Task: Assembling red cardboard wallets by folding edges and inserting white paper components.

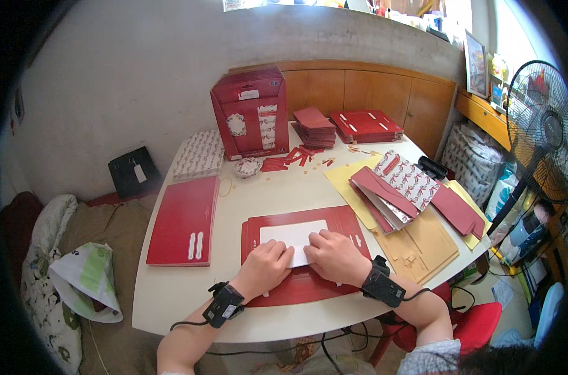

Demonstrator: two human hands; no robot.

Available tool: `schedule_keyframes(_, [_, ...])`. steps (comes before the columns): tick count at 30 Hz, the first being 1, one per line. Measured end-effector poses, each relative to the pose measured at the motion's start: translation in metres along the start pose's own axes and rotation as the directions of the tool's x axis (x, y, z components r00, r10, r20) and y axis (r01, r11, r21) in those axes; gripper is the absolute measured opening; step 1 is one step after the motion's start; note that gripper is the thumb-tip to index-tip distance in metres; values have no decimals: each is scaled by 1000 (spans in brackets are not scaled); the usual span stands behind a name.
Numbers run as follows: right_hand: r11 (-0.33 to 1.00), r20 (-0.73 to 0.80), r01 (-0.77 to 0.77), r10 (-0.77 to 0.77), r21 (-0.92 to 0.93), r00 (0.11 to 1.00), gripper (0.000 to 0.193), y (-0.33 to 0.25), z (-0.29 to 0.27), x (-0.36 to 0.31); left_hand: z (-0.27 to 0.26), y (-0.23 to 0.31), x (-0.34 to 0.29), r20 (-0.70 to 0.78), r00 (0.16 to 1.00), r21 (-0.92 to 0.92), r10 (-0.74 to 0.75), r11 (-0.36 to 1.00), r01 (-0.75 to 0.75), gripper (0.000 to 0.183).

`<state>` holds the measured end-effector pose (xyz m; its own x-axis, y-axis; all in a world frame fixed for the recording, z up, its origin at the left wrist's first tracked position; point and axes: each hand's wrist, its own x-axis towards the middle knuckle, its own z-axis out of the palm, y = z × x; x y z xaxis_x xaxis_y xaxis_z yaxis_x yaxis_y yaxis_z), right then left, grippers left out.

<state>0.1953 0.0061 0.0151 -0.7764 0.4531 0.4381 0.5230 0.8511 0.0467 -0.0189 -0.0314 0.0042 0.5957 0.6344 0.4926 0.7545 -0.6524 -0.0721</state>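
In front of me a flat red die-cut card sheet (277,290) lies on the table, with a white rectangular piece of paper (294,233) on its middle. My left hand (265,265) is closed at the near left corner of the white paper, fingers curled. At the near right part of the same paper my right hand (335,255) is closed too, its knuckles facing up. The two hands sit close together, a small gap between them. Both thumbs are largely hidden. Black devices with cables are strapped to my wrists.
Left lies a stack of red cards (182,219). A tall red display box (249,112) stands behind, beside patterned cards (199,155) and red stacks (366,125). On the right are patterned envelopes (407,181) over tan sheets (421,250). A black fan (543,131) stands beyond.
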Motion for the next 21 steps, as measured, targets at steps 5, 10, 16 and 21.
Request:
schedule_keyframes(5, [999, 80, -7, 4, 47, 997, 27, -5, -9, -2, -11, 5, 2, 31, 999, -42, 43, 998, -41, 35])
schedule_keyframes(10, [996, 149, -17, 5, 85, 989, 38, -11, -14, -5, -14, 9, 0, 53, 998, -26, 42, 999, -41, 41])
schedule_keyframes(16, [996, 155, -2, -12, 93, 988, 44, -9, -13, -9, -17, 12, 3, 129, 991, -40, 33, 999, -28, 44])
schedule_keyframes(21, [992, 145, -3, -16, 128, 989, 43, -4, -16, -7, -15, 9, -2, 62, 998, -72, -17, 997, 22, 47])
